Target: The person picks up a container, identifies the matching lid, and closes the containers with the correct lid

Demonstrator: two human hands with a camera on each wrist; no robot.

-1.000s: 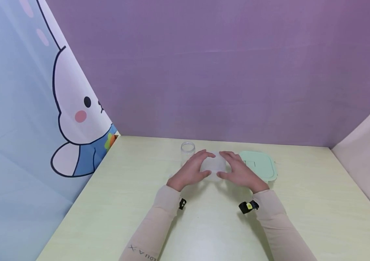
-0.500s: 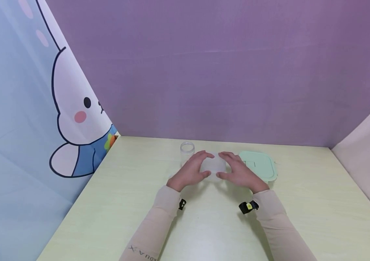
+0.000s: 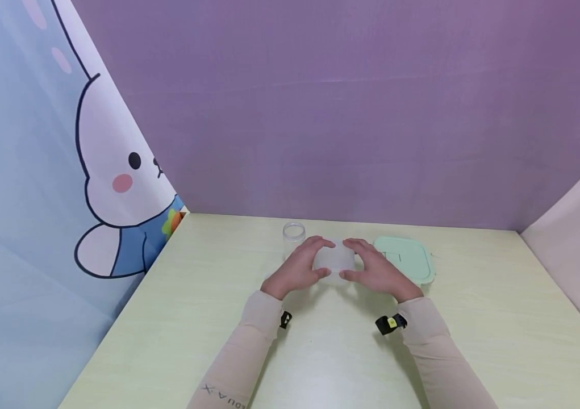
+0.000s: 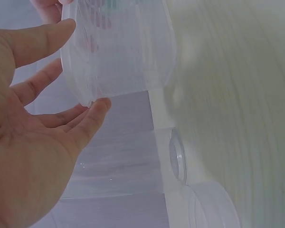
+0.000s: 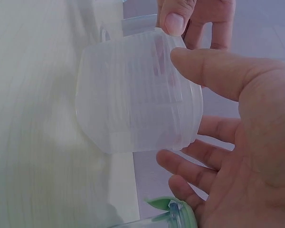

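Between both hands, translucent ribbed plastic container (image 3: 334, 259), upright

Tub (image 3: 334, 260) mid-table (image 3: 197, 318) between hands; jar (image 3: 293, 236) behind-left; lidded box (image 3: 407, 260) right.

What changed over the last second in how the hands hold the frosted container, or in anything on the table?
Almost nothing. The left hand and right hand grip the frosted plastic container from either side just as before, with no release or regrasp. The small glass jar and the green-lidded box sit in the same spots on the table. Only the head view shifted slightly.
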